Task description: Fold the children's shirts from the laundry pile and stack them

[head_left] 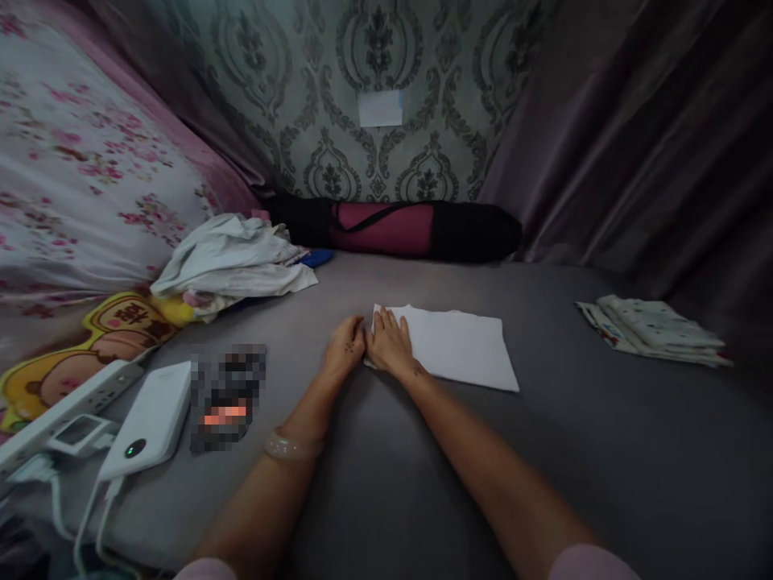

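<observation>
A white rectangular sheet (462, 346) lies flat on the grey bed surface in front of me; whether it is cloth or paper I cannot tell. My right hand (388, 342) rests on its left end, palm down, with the fingers stretched out and pointing away from me. Right beside it, at the sheet's left edge, my left hand (347, 345) is closed with its fingers curled. What those fingers hold, if anything, is hidden. A clear bangle (293, 445) circles my left wrist.
A white power bank (148, 419) with cables lies at left, beside a power strip (90, 403) and a blurred-out item (228, 399). Crumpled pale cloth (235, 262) sits farther back. A black and dark red bag (386, 228) lines the wall. Folded cloth (655, 329) lies at right.
</observation>
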A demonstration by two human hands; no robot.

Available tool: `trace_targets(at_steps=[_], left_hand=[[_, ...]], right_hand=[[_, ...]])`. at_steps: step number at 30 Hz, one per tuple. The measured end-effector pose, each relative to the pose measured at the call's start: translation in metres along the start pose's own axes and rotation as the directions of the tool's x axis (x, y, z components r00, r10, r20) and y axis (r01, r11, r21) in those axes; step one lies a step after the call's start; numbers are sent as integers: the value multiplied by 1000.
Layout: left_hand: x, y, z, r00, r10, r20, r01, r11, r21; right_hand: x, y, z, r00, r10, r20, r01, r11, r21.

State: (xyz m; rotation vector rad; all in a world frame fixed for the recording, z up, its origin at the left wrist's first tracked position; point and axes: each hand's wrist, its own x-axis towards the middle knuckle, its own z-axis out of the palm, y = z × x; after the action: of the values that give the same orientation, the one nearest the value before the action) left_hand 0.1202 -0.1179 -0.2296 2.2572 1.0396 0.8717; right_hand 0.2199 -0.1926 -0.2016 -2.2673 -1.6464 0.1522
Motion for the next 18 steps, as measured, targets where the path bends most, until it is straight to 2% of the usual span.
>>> trace_targets(at_steps=[3, 6, 10, 12, 14, 16, 18], left_hand=[[-1, 3, 1, 999, 46, -9, -45, 999, 18], [-3, 8, 6, 988, 157, 13, -157, 987, 33], [-8, 14, 13, 955, 288, 73, -294, 951, 94], [-11, 16, 15, 958, 273, 90, -284, 947, 149], [-13, 17, 15, 964, 246, 102, -261, 947, 187], [-14, 17, 15, 964, 244, 109, -262, 943, 203], [-16, 17, 14, 960, 256, 115, -275, 940, 200]], right_hand=[[-8, 13, -14, 1000, -30, 0, 29, 996, 88], [-28, 43, -31, 997, -8, -81, 13, 998, 65], [-62, 99, -54, 980, 178, -94, -182, 983, -38], [-73, 126, -66, 942, 304, -141, -314, 948, -58], [-78, 148, -80, 874, 437, -211, -452, 892, -25], [-79, 166, -94, 804, 532, -265, -547, 837, 21], [-78, 182, -105, 750, 607, -262, -616, 786, 59]])
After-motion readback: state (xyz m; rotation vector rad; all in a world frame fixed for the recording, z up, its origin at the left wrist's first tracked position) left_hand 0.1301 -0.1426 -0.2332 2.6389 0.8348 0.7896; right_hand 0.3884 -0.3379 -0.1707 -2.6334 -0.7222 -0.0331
